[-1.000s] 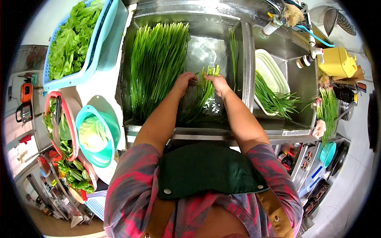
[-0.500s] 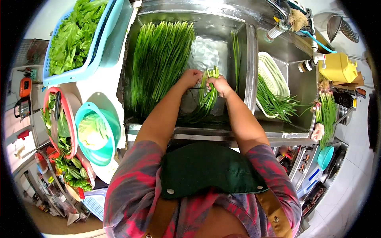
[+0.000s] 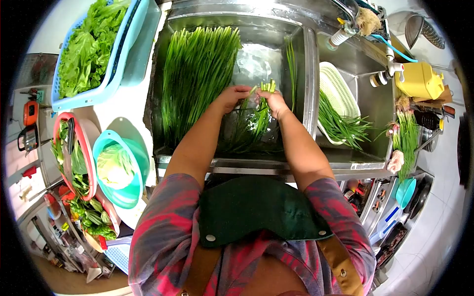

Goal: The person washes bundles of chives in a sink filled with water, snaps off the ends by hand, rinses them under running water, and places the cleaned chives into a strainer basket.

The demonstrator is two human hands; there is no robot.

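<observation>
Over the water in the left sink basin [image 3: 291, 25], my right hand [image 3: 276, 102] is closed round a small bunch of green stalks [image 3: 260, 118], pale cut ends up and leaves trailing down. My left hand [image 3: 231, 98] is just left of it, fingers pinched at a stalk beside the bunch. A large pile of the same long green stalks [image 3: 197, 79] lies in the basin to the left of my hands. A few loose stalks [image 3: 291, 69] rest along the basin's right wall.
The right basin holds a pale green basket [image 3: 338, 89] and more stalks [image 3: 340, 123]. Leafy lettuce [image 3: 91, 49] fills a blue basket at the upper left; cabbage [image 3: 116, 167] sits in a turquoise colander. A tap [image 3: 382, 78], yellow jug [image 3: 419, 81] and spring onions [image 3: 406, 138] are at the right.
My left hand has moved slightly left from its place half a second ago, with a stalk now between its fingers. My right hand still holds the bunch.
</observation>
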